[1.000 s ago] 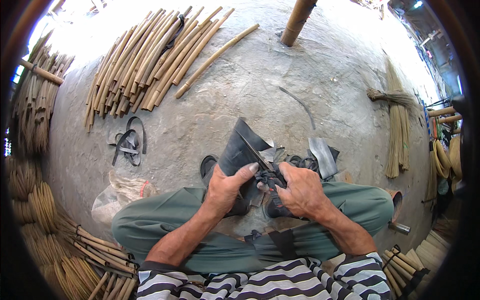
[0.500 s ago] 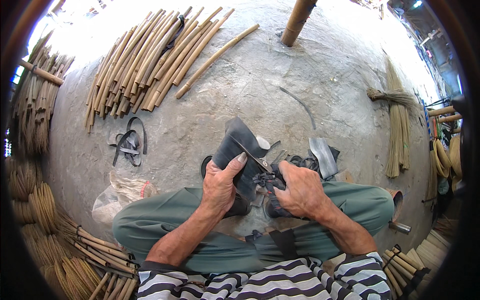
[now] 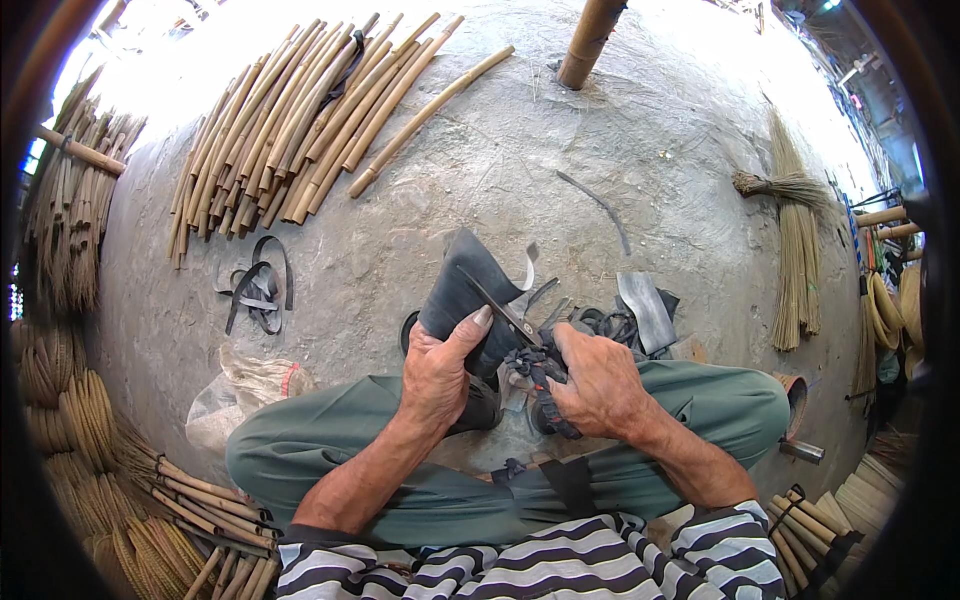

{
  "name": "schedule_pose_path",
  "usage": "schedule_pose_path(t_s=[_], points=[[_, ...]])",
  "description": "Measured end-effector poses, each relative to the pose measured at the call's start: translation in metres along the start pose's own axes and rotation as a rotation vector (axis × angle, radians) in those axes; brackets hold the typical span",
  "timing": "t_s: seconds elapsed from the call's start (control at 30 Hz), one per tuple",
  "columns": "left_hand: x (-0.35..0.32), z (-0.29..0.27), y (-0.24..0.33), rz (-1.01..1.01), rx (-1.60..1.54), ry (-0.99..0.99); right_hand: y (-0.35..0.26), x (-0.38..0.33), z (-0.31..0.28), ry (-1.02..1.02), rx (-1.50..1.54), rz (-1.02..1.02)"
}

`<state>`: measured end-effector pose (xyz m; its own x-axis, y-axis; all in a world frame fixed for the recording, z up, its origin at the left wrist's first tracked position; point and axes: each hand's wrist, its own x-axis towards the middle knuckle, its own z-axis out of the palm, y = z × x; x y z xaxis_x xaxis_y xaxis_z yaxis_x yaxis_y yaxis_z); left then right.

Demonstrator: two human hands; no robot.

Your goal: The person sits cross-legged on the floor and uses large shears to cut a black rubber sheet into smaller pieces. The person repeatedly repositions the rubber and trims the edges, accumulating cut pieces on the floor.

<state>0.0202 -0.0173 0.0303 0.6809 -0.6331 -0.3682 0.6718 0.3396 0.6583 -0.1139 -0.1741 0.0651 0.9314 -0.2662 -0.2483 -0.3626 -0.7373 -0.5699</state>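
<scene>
My left hand (image 3: 438, 372) grips a piece of black rubber sheet (image 3: 462, 283), thumb on top and fingers underneath. In my right hand (image 3: 602, 384) is a pair of scissors (image 3: 520, 325) whose handles are wrapped in dark strips. The blades lie across the sheet near my left thumb. A narrow strip (image 3: 529, 268) curls up from the sheet's right edge. Beyond my right hand lie a grey rubber piece (image 3: 648, 312) and a heap of black scraps (image 3: 603, 322). My fingers partly hide the scissor handles.
Bamboo poles (image 3: 300, 125) lie in a row at the far left, near loose black strips (image 3: 258, 285). A whitish sack (image 3: 245, 392) sits by my left knee. A bamboo post (image 3: 592, 42) rises ahead, and a stick broom (image 3: 797, 240) lies at right.
The scissor blades have moved a little against the rubber sheet. The strip at its right edge now stands curled up and farther from the sheet.
</scene>
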Motion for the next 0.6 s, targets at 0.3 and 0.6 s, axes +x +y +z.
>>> schedule_pose_path(t_s=[0.3, 0.6], points=[[-0.002, -0.001, -0.001, 0.020, 0.221, -0.081, 0.003, 0.005, 0.002, 0.209, -0.078, -0.147], [0.001, 0.004, 0.000, -0.036, 0.177, -0.053, -0.001, -0.002, -0.008, -0.008, 0.015, 0.024]])
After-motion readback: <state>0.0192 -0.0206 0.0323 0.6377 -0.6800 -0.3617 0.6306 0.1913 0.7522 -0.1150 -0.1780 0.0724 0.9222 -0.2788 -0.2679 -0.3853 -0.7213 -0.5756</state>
